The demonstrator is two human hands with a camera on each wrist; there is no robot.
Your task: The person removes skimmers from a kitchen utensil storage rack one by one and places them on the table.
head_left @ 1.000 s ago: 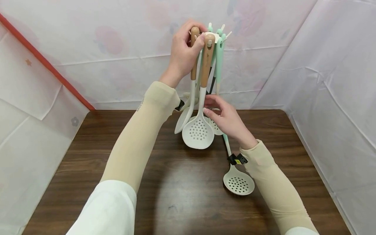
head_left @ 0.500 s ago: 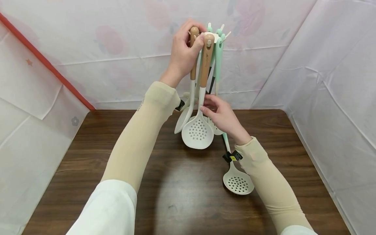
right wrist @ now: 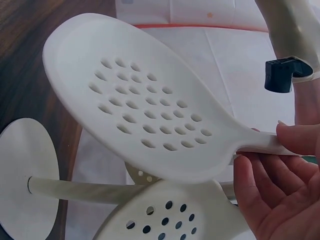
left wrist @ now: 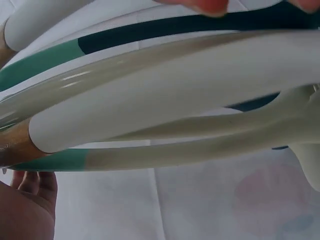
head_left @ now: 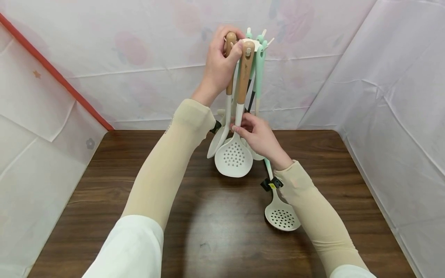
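Observation:
A utensil rack (head_left: 256,43) stands at the back of the dark wooden table (head_left: 139,185) with several spoons hanging from its hooks. My left hand (head_left: 226,44) grips the wooden top of a white spoon's handle (head_left: 229,77) up at the hooks. Beside it hangs a white slotted skimmer (head_left: 233,158) with a wooden handle. My right hand (head_left: 240,129) pinches the skimmer's thin white neck just above the bowl. The right wrist view shows that skimmer (right wrist: 150,115) close up, with my fingers (right wrist: 275,195) on its neck. Handles (left wrist: 165,90) fill the left wrist view.
A second slotted spoon (head_left: 282,217) with a mint handle lies on the table under my right forearm. The rack's round white base (right wrist: 22,185) sits on the table. Pale plastic sheeting (head_left: 382,96) walls in the table at the back and on both sides.
My right hand has slid left and a little up, from beside the hanging utensils onto the skimmer's neck. The left hand stays at the handle tops.

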